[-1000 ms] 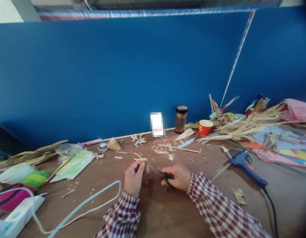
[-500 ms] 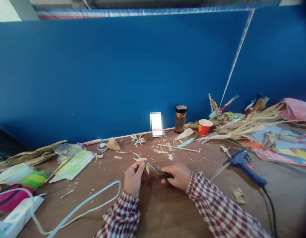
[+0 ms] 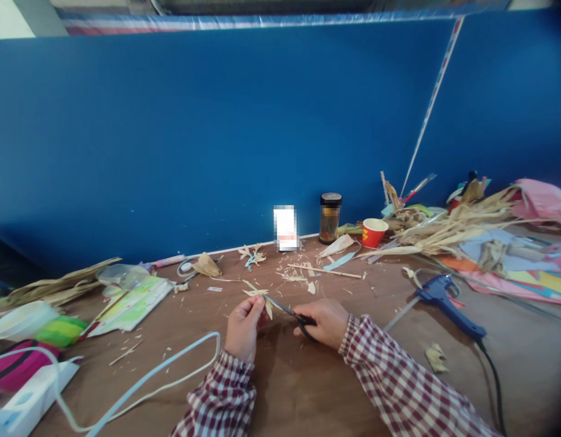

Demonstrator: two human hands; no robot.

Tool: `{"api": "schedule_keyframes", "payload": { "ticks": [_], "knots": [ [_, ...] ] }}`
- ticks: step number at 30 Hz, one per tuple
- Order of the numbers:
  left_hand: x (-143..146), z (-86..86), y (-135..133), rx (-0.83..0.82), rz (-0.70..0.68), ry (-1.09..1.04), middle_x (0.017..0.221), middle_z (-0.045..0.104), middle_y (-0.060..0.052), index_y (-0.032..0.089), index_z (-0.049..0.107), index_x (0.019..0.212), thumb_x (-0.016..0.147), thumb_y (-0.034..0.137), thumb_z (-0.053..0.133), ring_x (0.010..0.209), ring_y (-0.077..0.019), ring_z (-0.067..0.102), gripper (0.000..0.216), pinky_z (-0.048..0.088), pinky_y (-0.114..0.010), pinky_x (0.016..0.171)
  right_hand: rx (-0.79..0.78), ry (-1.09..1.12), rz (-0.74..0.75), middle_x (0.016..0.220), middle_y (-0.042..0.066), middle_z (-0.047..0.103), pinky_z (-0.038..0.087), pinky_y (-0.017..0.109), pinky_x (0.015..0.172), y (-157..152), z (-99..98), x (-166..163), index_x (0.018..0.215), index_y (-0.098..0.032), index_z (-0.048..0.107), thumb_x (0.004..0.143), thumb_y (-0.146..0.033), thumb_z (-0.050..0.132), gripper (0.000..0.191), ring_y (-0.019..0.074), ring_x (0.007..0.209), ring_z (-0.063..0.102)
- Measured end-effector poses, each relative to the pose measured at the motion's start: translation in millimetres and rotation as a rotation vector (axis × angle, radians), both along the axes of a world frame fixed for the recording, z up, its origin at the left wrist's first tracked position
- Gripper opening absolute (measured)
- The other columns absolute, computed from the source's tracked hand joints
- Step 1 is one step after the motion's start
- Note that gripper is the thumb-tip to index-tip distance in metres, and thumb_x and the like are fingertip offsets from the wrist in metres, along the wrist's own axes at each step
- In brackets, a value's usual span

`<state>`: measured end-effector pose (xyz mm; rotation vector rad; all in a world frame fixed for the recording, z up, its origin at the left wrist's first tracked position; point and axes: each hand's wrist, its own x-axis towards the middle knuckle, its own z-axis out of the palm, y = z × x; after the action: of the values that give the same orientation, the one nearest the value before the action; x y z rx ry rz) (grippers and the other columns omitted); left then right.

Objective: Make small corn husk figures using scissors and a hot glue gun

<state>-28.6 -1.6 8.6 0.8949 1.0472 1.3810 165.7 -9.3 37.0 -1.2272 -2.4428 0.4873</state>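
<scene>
My left hand [image 3: 242, 328] pinches a small piece of dried corn husk [image 3: 258, 294] just above the brown table [image 3: 307, 388]. My right hand [image 3: 323, 321] grips black-handled scissors [image 3: 289, 312], whose blades point left and meet the husk piece. A pale sliver hangs below the blades. Both wrists wear red-and-white checked sleeves. Husk shavings lie scattered on the table beyond the hands.
A blue glue gun [image 3: 446, 300] with its black cord lies to the right. A red paper cup [image 3: 373, 232], a dark jar [image 3: 330, 217] and a heap of dried husks [image 3: 457, 227] stand at the back right. Light-blue tubing [image 3: 171, 370], papers and a white tub lie left.
The hands stay together at the husk piece; a small sliver now hangs under the scissor blades. The view has shifted slightly.
</scene>
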Motion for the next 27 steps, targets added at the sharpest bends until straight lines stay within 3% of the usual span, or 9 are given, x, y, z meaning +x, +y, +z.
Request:
{"api": "schedule_keyframes", "payload": {
  "ticks": [27],
  "knots": [
    [0.4,-1.0,0.6,-0.020,0.012,-0.015,0.052,0.049,0.004,0.012,0.059,0.063,0.060,0.036,0.068,0.048,-0.0062,0.043,0.026,0.038,-0.018,0.048,0.032,-0.023,-0.014,0.067,-0.001,0.062,0.028,0.020,0.053,2.6,-1.3,1.8,0.076,-0.023,0.060,0.075,-0.045,0.053,0.023,0.0132,0.064,0.054]
  ]
}}
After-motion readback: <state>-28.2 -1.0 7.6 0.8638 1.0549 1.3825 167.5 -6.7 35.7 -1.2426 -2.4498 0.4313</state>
